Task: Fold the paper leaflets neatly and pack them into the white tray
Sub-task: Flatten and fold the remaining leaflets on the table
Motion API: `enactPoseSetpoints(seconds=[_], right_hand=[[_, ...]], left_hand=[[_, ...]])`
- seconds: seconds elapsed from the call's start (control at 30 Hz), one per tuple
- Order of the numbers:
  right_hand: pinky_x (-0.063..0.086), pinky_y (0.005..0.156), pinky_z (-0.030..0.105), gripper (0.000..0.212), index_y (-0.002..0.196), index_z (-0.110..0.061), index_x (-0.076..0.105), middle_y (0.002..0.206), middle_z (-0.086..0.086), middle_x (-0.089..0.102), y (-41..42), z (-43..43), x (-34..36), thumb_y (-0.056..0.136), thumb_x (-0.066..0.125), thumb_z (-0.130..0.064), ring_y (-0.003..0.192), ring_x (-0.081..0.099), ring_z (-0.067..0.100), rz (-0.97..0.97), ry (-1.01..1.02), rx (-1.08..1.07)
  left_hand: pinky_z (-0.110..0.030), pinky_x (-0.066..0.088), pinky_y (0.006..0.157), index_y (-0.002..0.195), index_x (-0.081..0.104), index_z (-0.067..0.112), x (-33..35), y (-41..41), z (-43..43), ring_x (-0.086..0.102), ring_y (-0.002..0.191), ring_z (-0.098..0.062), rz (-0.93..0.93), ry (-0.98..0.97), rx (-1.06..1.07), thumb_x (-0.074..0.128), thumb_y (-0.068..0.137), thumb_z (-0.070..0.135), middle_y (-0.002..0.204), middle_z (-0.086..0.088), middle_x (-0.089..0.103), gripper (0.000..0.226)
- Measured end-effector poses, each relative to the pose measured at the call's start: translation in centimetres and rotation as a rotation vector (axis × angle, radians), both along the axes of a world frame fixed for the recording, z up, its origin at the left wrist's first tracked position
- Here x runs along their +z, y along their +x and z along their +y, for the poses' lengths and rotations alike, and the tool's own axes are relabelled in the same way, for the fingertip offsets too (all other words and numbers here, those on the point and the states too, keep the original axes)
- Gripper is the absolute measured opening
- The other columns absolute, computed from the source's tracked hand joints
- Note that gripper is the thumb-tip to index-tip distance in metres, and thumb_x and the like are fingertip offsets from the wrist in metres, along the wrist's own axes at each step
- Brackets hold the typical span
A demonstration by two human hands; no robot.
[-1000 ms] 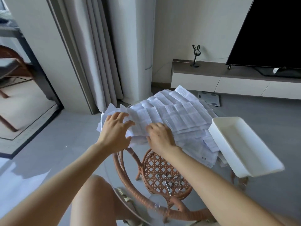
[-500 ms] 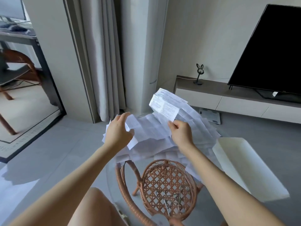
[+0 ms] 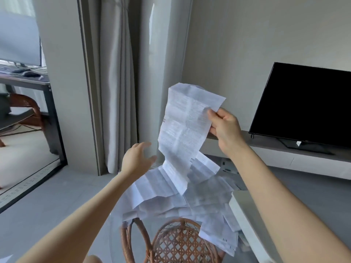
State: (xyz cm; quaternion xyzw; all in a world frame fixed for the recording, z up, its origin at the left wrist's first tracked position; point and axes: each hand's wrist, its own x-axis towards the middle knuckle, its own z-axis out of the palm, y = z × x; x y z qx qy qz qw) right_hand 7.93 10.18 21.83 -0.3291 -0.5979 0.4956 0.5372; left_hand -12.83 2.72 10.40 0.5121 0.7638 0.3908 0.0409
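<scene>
Leaflet (image 3: 186, 126) hangs unfolded over the pile (image 3: 171, 196) at 12 o'clock, pinched by the right hand (image 3: 226, 128); the empty, spread left hand (image 3: 137, 160) should catch its loose bottom and align corners before creasing.

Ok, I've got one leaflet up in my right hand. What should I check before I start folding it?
1. Firm hold: ok. The right hand pinches the long white printed paper leaflet at its upper right edge.
2. Other hand free: ok. The left hand is open and empty, close beside the leaflet.
3. Leaflet clear of the loose pile of white paper leaflets: cannot tell. Its lower end hangs right over the pile.
4. Leaflet flat: not ok. It is creased and bent.
5. Room in the white rectangular tray: cannot tell. The right forearm hides most of it.
</scene>
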Motion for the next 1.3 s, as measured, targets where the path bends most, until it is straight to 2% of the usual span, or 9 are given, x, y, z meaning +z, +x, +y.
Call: enactPoseSetpoints(seconds=[0.17, 0.3, 0.5, 0.67, 0.8, 0.93, 1.07, 1.17, 1.3], right_hand=[[0.053, 0.092, 0.036, 0.017, 0.095, -0.019, 0.069, 0.093, -0.007, 0.072, 2.3, -2.7, 3.0, 0.094, 0.055, -0.009, 0.096, 0.067, 0.015, 0.002, 0.207, 0.110], [0.051, 0.088, 0.021, 0.021, 0.106, -0.008, 0.067, 0.096, -0.007, 0.073, 5.0, -5.1, 0.1, 0.091, 0.055, 0.000, 0.098, 0.067, 0.010, -0.101, 0.215, 0.224], [0.050, 0.079, 0.014, 0.028, 0.094, -0.015, 0.075, 0.088, -0.010, 0.074, 9.6, -8.4, -8.7, 0.083, 0.059, 0.005, 0.089, 0.068, 0.003, -0.206, 0.009, 0.296], [0.053, 0.077, 0.020, 0.024, 0.103, -0.009, 0.069, 0.102, 0.002, 0.073, 12.6, -11.7, -14.6, 0.080, 0.067, -0.003, 0.097, 0.068, 0.015, -0.293, -0.206, 0.381], [0.053, 0.081, 0.023, 0.047, 0.111, -0.005, 0.065, 0.107, 0.007, 0.072, 13.8, -14.4, -17.0, 0.069, 0.081, -0.020, 0.102, 0.067, 0.017, -0.275, -0.287, 0.405], [0.050, 0.095, 0.031, 0.038, 0.107, -0.008, 0.070, 0.106, 0.003, 0.072, 14.2, -16.7, -19.7, 0.072, 0.080, -0.020, 0.102, 0.066, 0.015, -0.272, -0.329, 0.332], [0.050, 0.082, 0.020, 0.057, 0.101, -0.020, 0.075, 0.109, 0.007, 0.071, 15.8, -17.7, -20.6, 0.052, 0.089, -0.046, 0.104, 0.066, 0.017, -0.302, -0.340, 0.462], [0.051, 0.080, 0.020, 0.057, 0.096, -0.018, 0.077, 0.106, 0.008, 0.072, 16.6, -17.3, -20.5, 0.048, 0.091, -0.046, 0.100, 0.067, 0.017, -0.290, -0.380, 0.534], [0.055, 0.073, 0.026, 0.059, 0.093, -0.010, 0.077, 0.102, 0.016, 0.071, 16.7, -16.2, -19.1, 0.041, 0.096, -0.031, 0.092, 0.070, 0.024, -0.202, -0.436, 0.556]], left_hand=[[-0.023, 0.035, 0.087, 0.138, 0.046, 0.025, 3.2, 0.1, -1.8, 0.050, 0.115, -0.013, -0.267, 0.243, 0.003, 0.074, 0.081, 0.027, 0.133, 0.006, 0.053, 0.064], [-0.008, 0.040, 0.081, 0.138, 0.038, 0.041, 4.1, 0.7, -4.0, 0.047, 0.111, 0.005, -0.482, 0.380, -0.222, 0.082, 0.074, 0.018, 0.139, 0.015, 0.044, 0.081], [-0.027, 0.049, 0.082, 0.107, 0.068, 0.033, 1.7, 3.4, -8.4, 0.061, 0.089, -0.005, 0.068, 0.007, -0.364, 0.079, 0.072, 0.040, 0.091, 0.030, 0.062, 0.037], [-0.009, 0.046, 0.065, 0.087, 0.072, 0.038, -4.1, 5.6, -11.3, 0.061, 0.072, 0.009, 0.100, -0.173, -0.576, 0.071, 0.080, 0.040, 0.068, 0.039, 0.059, 0.008], [-0.021, 0.050, 0.079, 0.090, 0.074, 0.021, -9.2, 5.6, -12.9, 0.061, 0.085, -0.006, 0.356, -0.266, -0.673, 0.059, 0.087, 0.028, 0.090, 0.013, 0.069, 0.017], [0.006, 0.019, 0.094, 0.099, 0.072, 0.029, -10.6, 6.4, -15.0, 0.054, 0.106, 0.003, 0.334, -0.347, -0.819, 0.062, 0.083, 0.017, 0.106, 0.018, 0.066, 0.022], [-0.016, 0.018, 0.115, 0.120, 0.065, 0.030, -10.7, 5.4, -15.1, 0.023, 0.130, 0.015, 0.194, -0.422, -0.794, 0.053, 0.080, -0.001, 0.139, 0.020, 0.048, 0.052], [-0.026, 0.008, 0.120, 0.137, 0.051, 0.031, -11.7, 5.7, -13.5, 0.013, 0.141, 0.003, 0.298, -0.343, -0.692, 0.047, 0.098, 0.033, 0.153, 0.012, 0.032, 0.039], [-0.026, -0.015, 0.114, 0.150, 0.019, 0.036, -13.7, 6.9, -11.6, -0.009, 0.146, -0.009, 0.595, -0.547, -0.739, 0.005, 0.071, 0.088, 0.158, 0.011, -0.002, 0.096]])
